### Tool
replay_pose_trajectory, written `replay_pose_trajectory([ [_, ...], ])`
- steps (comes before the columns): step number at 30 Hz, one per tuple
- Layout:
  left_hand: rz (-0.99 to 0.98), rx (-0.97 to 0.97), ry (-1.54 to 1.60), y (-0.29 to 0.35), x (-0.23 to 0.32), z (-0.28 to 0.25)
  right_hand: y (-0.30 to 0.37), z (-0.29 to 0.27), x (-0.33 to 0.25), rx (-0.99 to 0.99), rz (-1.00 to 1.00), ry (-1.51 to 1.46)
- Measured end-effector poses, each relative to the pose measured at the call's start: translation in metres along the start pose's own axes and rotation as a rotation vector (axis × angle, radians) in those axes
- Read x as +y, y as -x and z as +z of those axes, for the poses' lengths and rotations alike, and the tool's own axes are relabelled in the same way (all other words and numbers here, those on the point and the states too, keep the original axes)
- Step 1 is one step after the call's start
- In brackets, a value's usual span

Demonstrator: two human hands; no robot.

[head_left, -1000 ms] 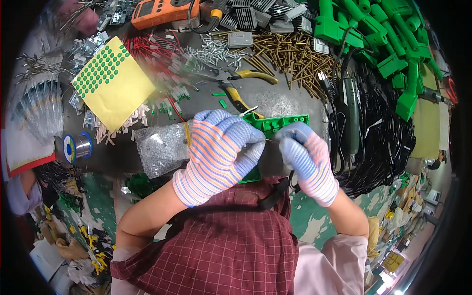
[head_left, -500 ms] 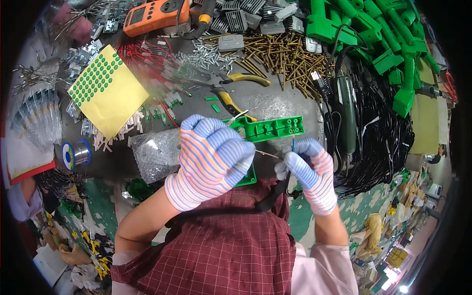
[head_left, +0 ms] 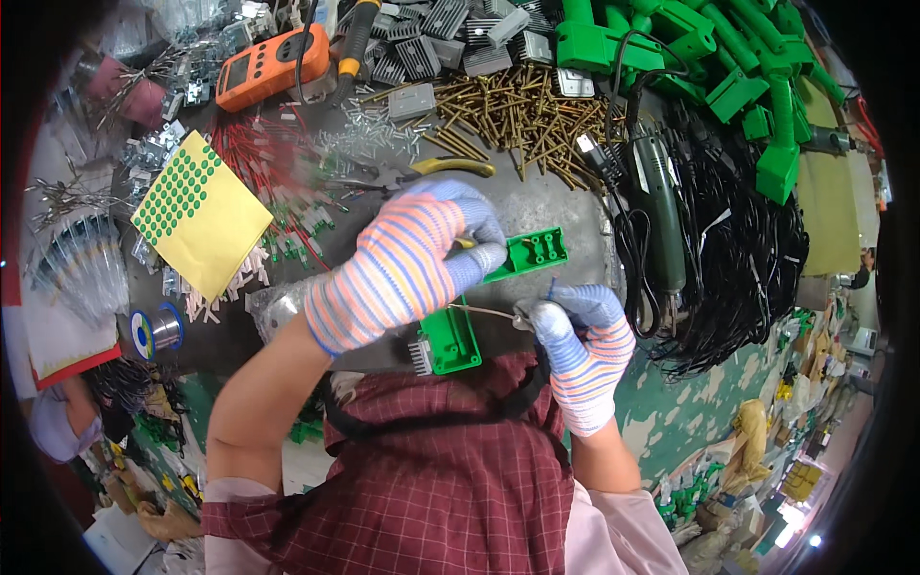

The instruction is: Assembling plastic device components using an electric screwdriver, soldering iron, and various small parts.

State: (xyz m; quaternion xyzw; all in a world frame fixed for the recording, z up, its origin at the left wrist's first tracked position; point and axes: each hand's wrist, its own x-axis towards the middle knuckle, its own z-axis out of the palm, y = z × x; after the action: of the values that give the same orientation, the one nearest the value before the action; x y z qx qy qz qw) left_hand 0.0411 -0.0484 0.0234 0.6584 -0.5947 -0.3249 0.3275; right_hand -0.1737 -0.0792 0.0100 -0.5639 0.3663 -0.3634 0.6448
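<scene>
My left hand (head_left: 407, 259), in a striped knit glove, has curled fingers, with thumb and fingertips close together above the green plastic housing (head_left: 539, 253). A bit of yellow handle shows in the gap behind the thumb; whether the fingers grip anything is hidden. My right hand (head_left: 580, 350), gloved alike, pinches a thin wire (head_left: 487, 311) with a small silvery part at the fingertips. The wire points left. Below my left hand a second green housing section (head_left: 448, 340) lies beside a finned metal heat sink (head_left: 421, 356). Pliers with yellow handles (head_left: 455, 166) lie beyond my left hand.
Brass-coloured screws (head_left: 522, 120) and an orange multimeter (head_left: 273, 69) are at the back. A yellow sticker sheet (head_left: 203, 218) and solder spool (head_left: 157, 331) lie left. Right are a dark green rotary-type power tool (head_left: 657, 216), black cables (head_left: 728, 240) and stacked green housings (head_left: 767, 86).
My left hand has left the wire's end and moved up over the housing and pliers. My right hand has come lower, still pinching the wire. The view has shifted slightly.
</scene>
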Motion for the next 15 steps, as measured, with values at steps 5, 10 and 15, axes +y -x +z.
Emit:
replay_pose_trajectory([
  [5,-0.135,0.181,0.382,0.019,-0.011,0.013,-0.017,0.026,0.007,-0.039,0.129,0.031],
  [10,-0.133,0.170,0.531,0.019,-0.008,0.012,-0.027,0.037,0.006,-0.077,0.145,0.026],
  [15,-0.138,0.174,0.605,0.020,-0.014,0.014,-0.028,0.040,0.006,-0.122,0.205,0.025],
])
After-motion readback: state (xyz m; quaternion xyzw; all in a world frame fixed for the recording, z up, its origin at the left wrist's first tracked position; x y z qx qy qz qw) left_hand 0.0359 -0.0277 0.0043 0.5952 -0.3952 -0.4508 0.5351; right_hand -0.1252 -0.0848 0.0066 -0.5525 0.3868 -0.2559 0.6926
